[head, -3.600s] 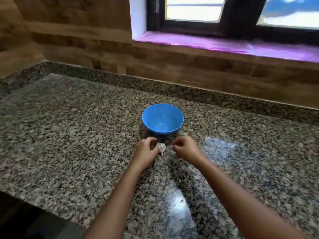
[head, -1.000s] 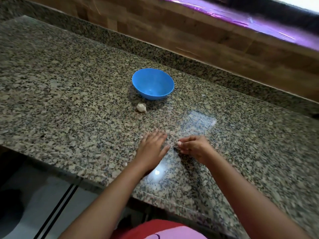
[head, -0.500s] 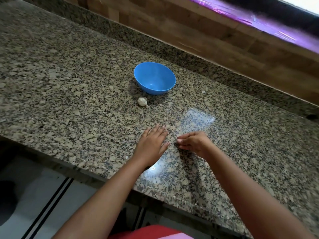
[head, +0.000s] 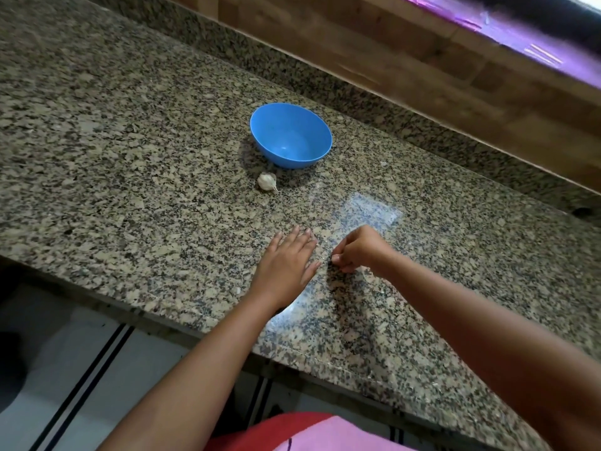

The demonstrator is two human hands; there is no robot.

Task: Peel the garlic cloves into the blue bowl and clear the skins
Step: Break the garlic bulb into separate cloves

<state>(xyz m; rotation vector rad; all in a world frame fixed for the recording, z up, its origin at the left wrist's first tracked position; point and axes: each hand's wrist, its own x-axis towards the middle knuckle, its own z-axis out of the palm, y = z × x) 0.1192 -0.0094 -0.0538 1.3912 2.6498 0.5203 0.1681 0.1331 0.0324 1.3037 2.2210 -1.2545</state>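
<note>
While left hand point(head: 286, 258) is lying flat on the counter point(head: 130, 190), fingers straight and gripping nothing, right hand point(head: 361, 249) is sitting just beside it with fingertips curled together; can't tell if anything is pinched. Garlic point(head: 267, 181) is lying on the counter just in front of the blue bowl point(head: 286, 159), well apart from both hands.

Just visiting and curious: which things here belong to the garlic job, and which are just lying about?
Part of the job:
blue bowl
garlic lying beside the bowl
left hand, flat on the granite counter
right hand, fingers curled; what it holds is too small to tell

Merely there:
wood-look wall
purple window ledge
</note>
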